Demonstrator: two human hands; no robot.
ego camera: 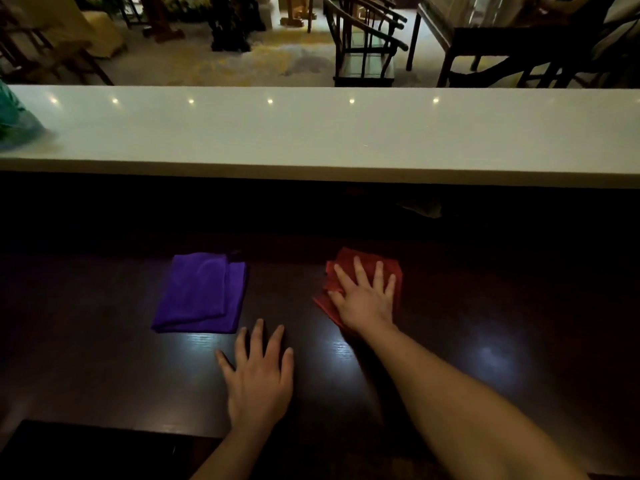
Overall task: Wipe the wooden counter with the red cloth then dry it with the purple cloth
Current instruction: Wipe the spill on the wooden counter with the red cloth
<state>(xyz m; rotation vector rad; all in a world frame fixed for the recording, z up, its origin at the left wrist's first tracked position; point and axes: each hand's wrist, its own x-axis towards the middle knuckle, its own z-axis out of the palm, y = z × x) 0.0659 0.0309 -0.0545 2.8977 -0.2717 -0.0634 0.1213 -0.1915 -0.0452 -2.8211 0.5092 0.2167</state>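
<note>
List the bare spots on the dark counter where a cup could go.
Free: the strip between the purple cloth and red cloth, ahead of the left hand; the whole counter right of the red cloth; the stretch left of the purple cloth. Crowded: the middle, where the right hand presses the red cloth.

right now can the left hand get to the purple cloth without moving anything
Probably yes. The left hand lies flat on the wooden counter just near of the folded purple cloth, with bare wood between them.

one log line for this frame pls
step: wiping | right hand: flat on red cloth | left hand: flat on wooden counter | purple cloth: folded, untouched
</note>
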